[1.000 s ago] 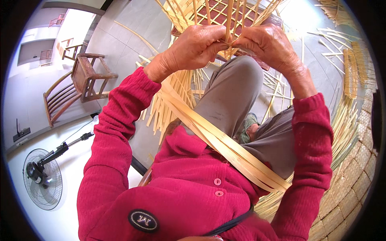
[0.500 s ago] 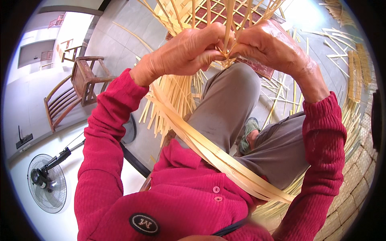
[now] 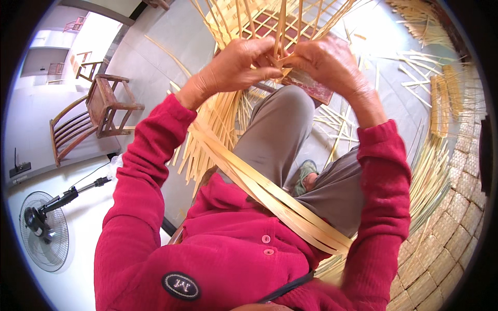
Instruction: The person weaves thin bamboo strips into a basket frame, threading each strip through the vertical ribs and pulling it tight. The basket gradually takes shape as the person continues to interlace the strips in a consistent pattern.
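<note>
Where the weaving lies: an open bamboo lattice (image 3: pixel 265 27) near the top of the view, over a reddish-brown tabletop (image 3: pixel 317 93), just beyond my raised knee (image 3: pixel 291 103)
Left grip (image 3: pixel 236 65): thumb and fingers curved around the near corner of the work from its left, a narrow gap showing between them; whether they press on a strip I cannot tell
Right grip (image 3: pixel 326 61): closed in a pinch on a bamboo strip (image 3: pixel 286 60) at that same corner, close beside my other fingertips
Done so far: the crossed lattice is formed, and a denser woven section (image 3: pixel 234 16) stands at its far left, so I judge the base well laid
Left to do: upright strips (image 3: pixel 280 28) rise loose above my fingers, their lengths not yet worked in; by my reckoning much of the sides remains
Lap strips (image 3: pixel 267 196): long flat lengths slung across me, not woven into anything that I can see
Fanned strips (image 3: pixel 215 124): pale ends spread left of my knee; whether they belong to this piece is hidden
Floor strips (image 3: pixel 336 124): scattered loose to the right
</note>
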Demonstrator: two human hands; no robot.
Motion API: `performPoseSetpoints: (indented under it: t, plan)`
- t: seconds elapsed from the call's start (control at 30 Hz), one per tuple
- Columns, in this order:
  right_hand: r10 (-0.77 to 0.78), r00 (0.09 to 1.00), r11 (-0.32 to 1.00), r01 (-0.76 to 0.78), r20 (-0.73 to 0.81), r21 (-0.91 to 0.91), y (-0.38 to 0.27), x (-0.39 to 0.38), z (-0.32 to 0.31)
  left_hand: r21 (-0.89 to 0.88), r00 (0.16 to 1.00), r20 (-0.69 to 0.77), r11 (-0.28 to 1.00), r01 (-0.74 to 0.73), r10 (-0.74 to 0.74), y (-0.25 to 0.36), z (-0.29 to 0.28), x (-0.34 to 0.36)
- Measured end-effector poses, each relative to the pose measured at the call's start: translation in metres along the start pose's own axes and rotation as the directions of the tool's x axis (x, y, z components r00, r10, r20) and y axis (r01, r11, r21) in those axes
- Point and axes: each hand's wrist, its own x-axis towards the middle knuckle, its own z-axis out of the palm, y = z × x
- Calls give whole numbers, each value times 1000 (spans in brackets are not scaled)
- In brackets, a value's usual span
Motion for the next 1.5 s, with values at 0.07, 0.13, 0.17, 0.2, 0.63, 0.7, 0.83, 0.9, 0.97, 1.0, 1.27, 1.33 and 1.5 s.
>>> performPoseSetpoints:
  t: [0.07, 0.13, 0.17, 0.2, 0.63, 0.7, 0.83, 0.9, 0.97, 1.0, 1.27, 1.33, 1.5]
  plan:
    - [50, 997, 999, -49, -58, 18, -7, -7, 3, -76, 979, -156, 990, 120, -130, 11, 13, -4]
    - [-55, 950, 986, 3, -306, -170, -22, -12, 1, -138, 944, -260, 976, 170, -201, 4, 20, -14]
    - [7, 910, 996, -43, -415, -79, -35, -15, -1, -164, 932, -285, 969, 184, -226, 10, 20, -16]
    - [53, 861, 995, -91, -506, -51, -49, -16, -5, -191, 918, -308, 962, 197, -249, 14, 16, -17]
    - [780, 527, -536, 281, 339, 796, -28, -26, 29, -76, 915, -384, 992, 103, -124, -7, 20, -27]
    - [504, 832, -719, 256, 231, 646, -2, -45, 42, -106, 913, -391, 991, 80, -115, -4, 26, -20]
    - [442, 885, -423, 62, 146, 904, -22, -28, 19, -19, 915, -394, 997, 81, -82, -7, 29, -19]
    - [446, 886, -116, -83, 127, 990, -54, -20, -7, -23, 915, -396, 997, 72, -75, -2, 28, -19]
    - [393, 918, 50, -81, 55, 995, -66, -18, -5, 21, 913, -401, 996, 84, -69, -6, 27, -21]
    - [361, 932, 131, -74, 22, 989, -68, -18, -5, 44, 913, -403, 995, 92, -66, -7, 26, -22]
    - [282, 957, 480, -78, -69, 874, -74, -18, -14, 13, 899, -430, 995, 95, -81, 4, 32, -20]
    - [290, 938, 582, -14, -192, 813, -67, -21, -5, -3, 903, -419, 994, 107, -99, 7, 33, -21]
    - [677, 731, 117, 12, -89, 993, -69, -25, 13, 49, 873, -487, 997, 58, -27, -2, 40, -21]
